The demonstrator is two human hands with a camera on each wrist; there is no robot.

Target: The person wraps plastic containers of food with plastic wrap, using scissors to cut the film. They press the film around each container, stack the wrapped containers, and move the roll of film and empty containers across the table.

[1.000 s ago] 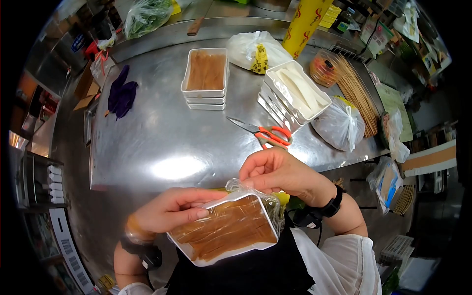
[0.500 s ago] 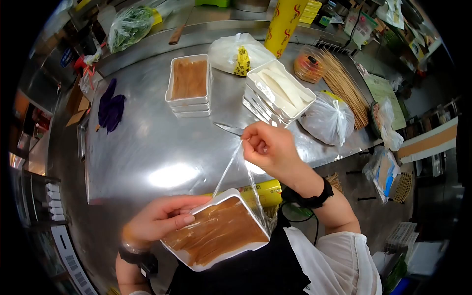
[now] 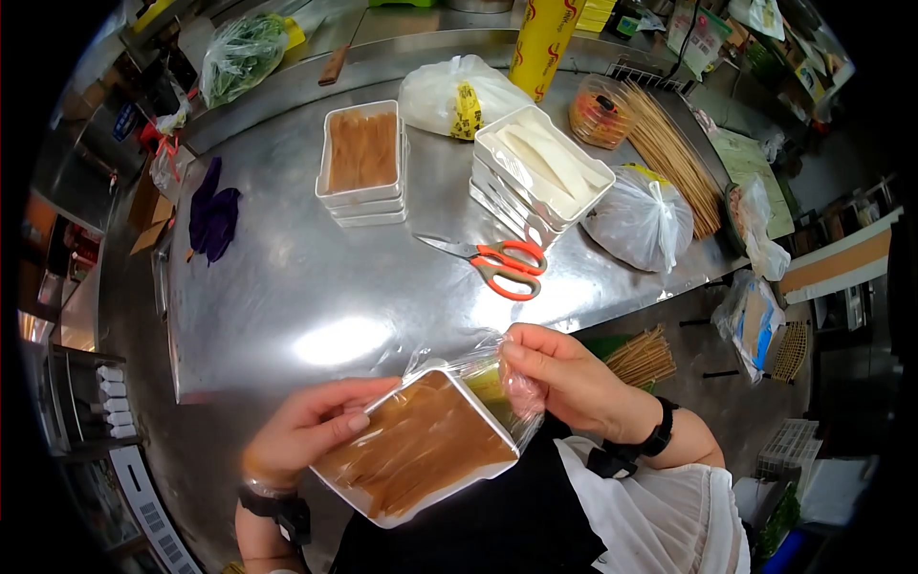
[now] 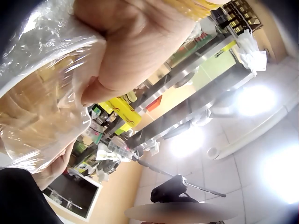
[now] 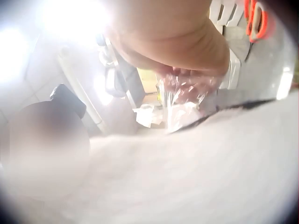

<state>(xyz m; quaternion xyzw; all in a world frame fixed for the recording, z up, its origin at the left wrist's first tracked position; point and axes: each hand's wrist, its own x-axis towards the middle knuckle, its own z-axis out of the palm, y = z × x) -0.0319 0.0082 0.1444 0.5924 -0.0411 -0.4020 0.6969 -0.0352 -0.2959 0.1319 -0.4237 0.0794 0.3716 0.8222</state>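
Observation:
A white tray (image 3: 494, 471) of flat brown strips (image 3: 421, 445) is held tilted in front of the body, under clear plastic wrap (image 3: 483, 359). My left hand (image 3: 311, 426) grips its left upper edge, thumb over the top and fingers beneath. At the tray's right corner, my right hand (image 3: 564, 378) pinches a gathered bunch of the wrap. In the left wrist view the wrap (image 4: 42, 35) lies shiny and creased over the tray. The right wrist view shows crumpled wrap (image 5: 184, 95) under the right fingers. Orange-handled scissors (image 3: 502, 263) lie on the table beyond the hands.
On the steel table (image 3: 277, 268) stand a stack of brown-filled trays (image 3: 368, 210) and a stack of white-filled trays (image 3: 492, 196). White bags (image 3: 645, 225), a clear tub (image 3: 602, 113), skewers (image 3: 674, 158), a yellow roll (image 3: 540, 48) and a purple cloth (image 3: 212, 215) lie around them.
My right hand pulled a strand of wrap up and away over the scissors, then came back down beside the tray's right corner, gathering the wrap. The left hand keeps its grip.

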